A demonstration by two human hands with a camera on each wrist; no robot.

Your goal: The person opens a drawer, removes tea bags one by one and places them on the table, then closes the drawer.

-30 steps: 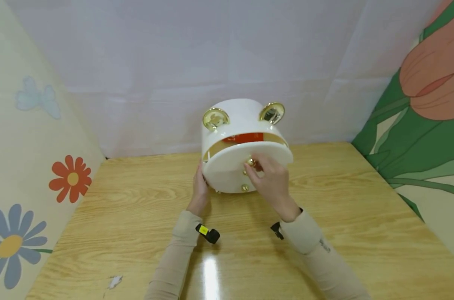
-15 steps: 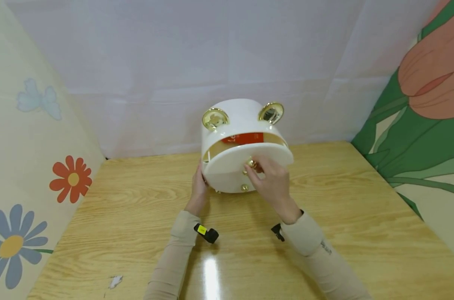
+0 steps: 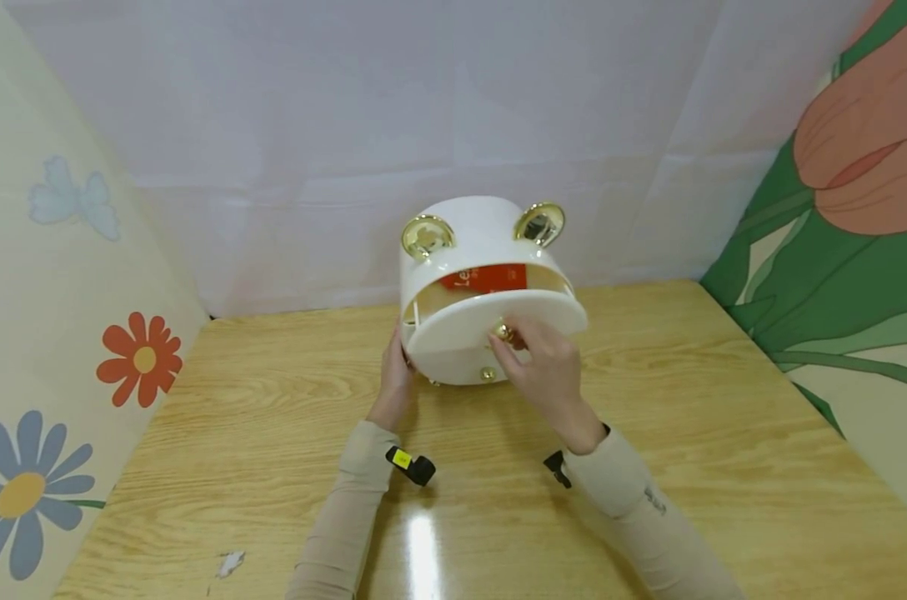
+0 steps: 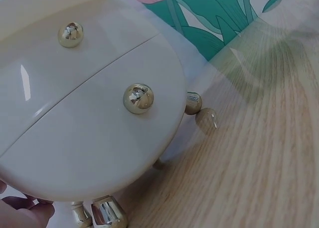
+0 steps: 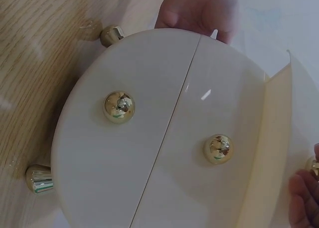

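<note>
A white rounded box [image 3: 478,229] with two gold ear-shaped parts stands on the table. Its curved front flap [image 3: 453,342] leans outward, leaving a gap at the top, where a red item [image 3: 498,277] with white lettering shows inside. My right hand [image 3: 549,367] pinches the gold knob on that flap; its fingers [image 5: 301,200] appear at the right edge of the right wrist view. Against the box's left side, my left hand [image 3: 395,379] holds the edge, its fingertips [image 4: 42,213] partly visible at the lower left of the left wrist view.
The wooden table [image 3: 273,433] lies under the box, with a pale worn patch [image 3: 231,564] near the front left. A white cloth [image 3: 311,150] hangs behind. Flower-painted panels stand on the left [image 3: 71,275] and right [image 3: 866,275].
The flap has tipped a little further outward and down, with my right hand moving along on its knob. More of the red item and its lettering shows. My left hand stays at the box's side.
</note>
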